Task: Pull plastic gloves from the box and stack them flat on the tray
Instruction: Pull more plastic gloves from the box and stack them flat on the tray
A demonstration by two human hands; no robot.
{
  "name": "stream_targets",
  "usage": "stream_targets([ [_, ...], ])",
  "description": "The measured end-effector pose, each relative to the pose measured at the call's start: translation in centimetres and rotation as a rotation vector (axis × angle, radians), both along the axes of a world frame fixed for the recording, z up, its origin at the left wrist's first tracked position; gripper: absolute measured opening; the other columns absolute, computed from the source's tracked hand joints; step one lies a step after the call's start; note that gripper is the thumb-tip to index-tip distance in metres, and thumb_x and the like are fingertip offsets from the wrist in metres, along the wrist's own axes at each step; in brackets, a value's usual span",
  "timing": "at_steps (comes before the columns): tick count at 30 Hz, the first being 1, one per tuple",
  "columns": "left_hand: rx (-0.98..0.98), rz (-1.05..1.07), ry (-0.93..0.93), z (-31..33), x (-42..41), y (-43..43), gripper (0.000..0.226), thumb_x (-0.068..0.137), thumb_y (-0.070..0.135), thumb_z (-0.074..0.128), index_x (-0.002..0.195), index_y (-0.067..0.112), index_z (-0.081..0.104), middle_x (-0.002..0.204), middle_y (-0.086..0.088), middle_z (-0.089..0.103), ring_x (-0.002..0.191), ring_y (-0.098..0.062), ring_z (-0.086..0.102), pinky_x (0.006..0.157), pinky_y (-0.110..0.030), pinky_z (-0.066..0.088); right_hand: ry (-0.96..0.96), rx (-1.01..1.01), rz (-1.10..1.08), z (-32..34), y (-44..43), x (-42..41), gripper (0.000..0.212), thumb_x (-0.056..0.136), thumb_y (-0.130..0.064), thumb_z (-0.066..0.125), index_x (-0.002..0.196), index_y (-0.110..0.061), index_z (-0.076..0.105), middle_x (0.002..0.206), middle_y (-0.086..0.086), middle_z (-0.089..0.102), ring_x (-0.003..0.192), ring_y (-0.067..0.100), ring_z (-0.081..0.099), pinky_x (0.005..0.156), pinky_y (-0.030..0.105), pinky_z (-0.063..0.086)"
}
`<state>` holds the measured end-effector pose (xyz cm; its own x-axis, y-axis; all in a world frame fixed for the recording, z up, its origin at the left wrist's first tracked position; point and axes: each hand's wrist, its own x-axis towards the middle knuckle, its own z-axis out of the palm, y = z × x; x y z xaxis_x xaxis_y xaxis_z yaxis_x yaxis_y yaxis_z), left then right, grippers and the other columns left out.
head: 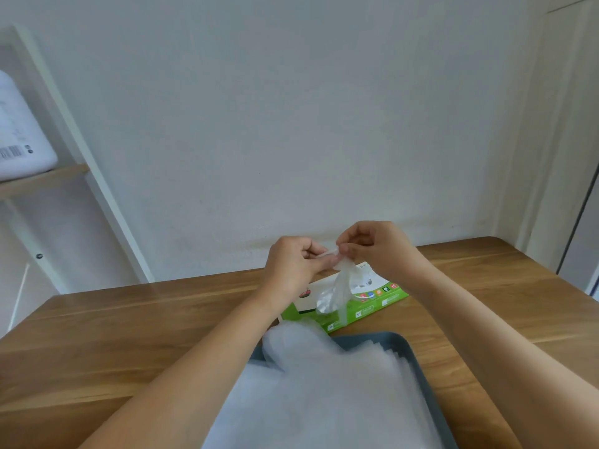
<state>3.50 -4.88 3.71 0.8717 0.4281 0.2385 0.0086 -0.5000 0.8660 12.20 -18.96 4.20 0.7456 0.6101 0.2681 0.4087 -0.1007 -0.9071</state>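
Your tray (366,338) runs off the bottom edge, stack (324,400) covers most of it. Your left hand (291,264) and the glove (338,291) hide part of the box (385,301); its print unreadable.

Bare left hand (293,264) and bare right hand (377,246), each on a bare forearm: left forearm (201,367), right forearm (486,328). Uncovered from fingertips down to the lower edge of view, smooth throughout. Narrow at the wrists, broader toward the elbows. Knuckles rounded, plainly visible on both hands. Nails too small to judge. Upper arms out of view.
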Motion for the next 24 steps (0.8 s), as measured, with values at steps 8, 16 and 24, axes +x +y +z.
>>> stream_targets([
  [8,-0.037,-0.007,-0.013,0.4,0.1,0.8,0.017,0.08,0.005,0.076,0.076,0.02,0.069,0.074,0.003,0.071,0.066,0.0,0.067,0.067,-0.009,0.048,0.029,-0.093,-0.022,0.1,-1.7,1.9,0.023,0.077,-0.031,0.078,0.096,-0.021,0.069,0.086,-0.002,0.073,0.079,0.008,0.068,0.076,0.025,0.05],
  [16,-0.032,0.015,-0.035,0.9,0.4,0.7,0.015,0.082,0.006,0.074,0.085,0.02,0.072,0.082,0.004,0.071,0.08,-0.01,0.066,0.081,-0.018,0.05,-0.086,-0.206,0.018,-0.1,-1.1,1.2,0.007,0.083,-0.024,0.073,0.085,-0.018,0.076,0.082,0.004,0.073,0.066,0.006,0.062,0.063,0.021,0.047],
  [24,-0.127,-0.013,0.04,0.6,0.0,1.7,0.014,0.081,0.009,0.076,0.09,0.02,0.073,0.085,-0.003,0.075,0.081,-0.01,0.069,0.085,-0.023,0.052,-0.066,-0.164,-0.015,-0.5,-1.3,1.4,0.007,0.086,-0.017,0.069,0.086,-0.014,0.076,0.081,-0.001,0.074,0.058,-0.008,0.058,0.058,0.007,0.042],
])
